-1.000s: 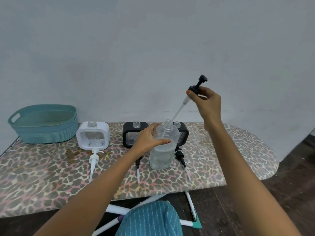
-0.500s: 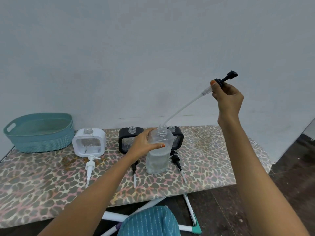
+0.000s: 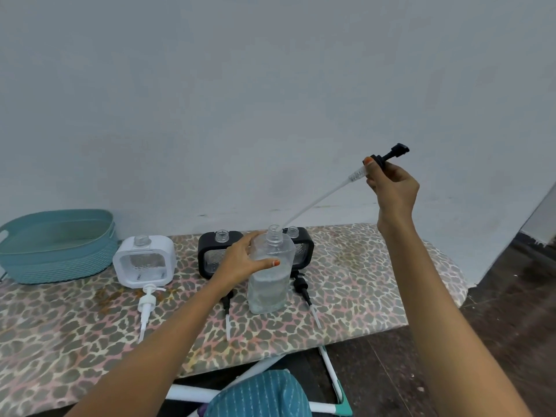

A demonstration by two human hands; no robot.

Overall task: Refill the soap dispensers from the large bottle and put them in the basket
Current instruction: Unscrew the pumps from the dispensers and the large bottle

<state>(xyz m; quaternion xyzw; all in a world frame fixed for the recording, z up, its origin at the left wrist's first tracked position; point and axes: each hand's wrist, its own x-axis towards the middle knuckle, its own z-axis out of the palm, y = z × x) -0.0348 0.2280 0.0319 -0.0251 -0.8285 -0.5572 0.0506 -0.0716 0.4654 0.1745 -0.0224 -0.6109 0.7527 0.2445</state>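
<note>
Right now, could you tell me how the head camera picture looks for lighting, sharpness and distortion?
Head view: soft, even light with only faint shadows; no harsh glare, though the clear large bottle is hard to read against the dispensers behind; wide-angle bending curves the board edge and stretches the forearms; the right hand and pump look slightly soft.

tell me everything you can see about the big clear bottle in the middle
The large bottle is clear plastic, flat-sided with rounded shoulders and a threaded open neck. It stands upright on the leopard-print board, in front of two black dispensers, and holds clear liquid to roughly two-thirds. The left hand wraps its upper body. Its black pump is off, held up to the right by the right hand, with the tube's tip at the neck.
</note>
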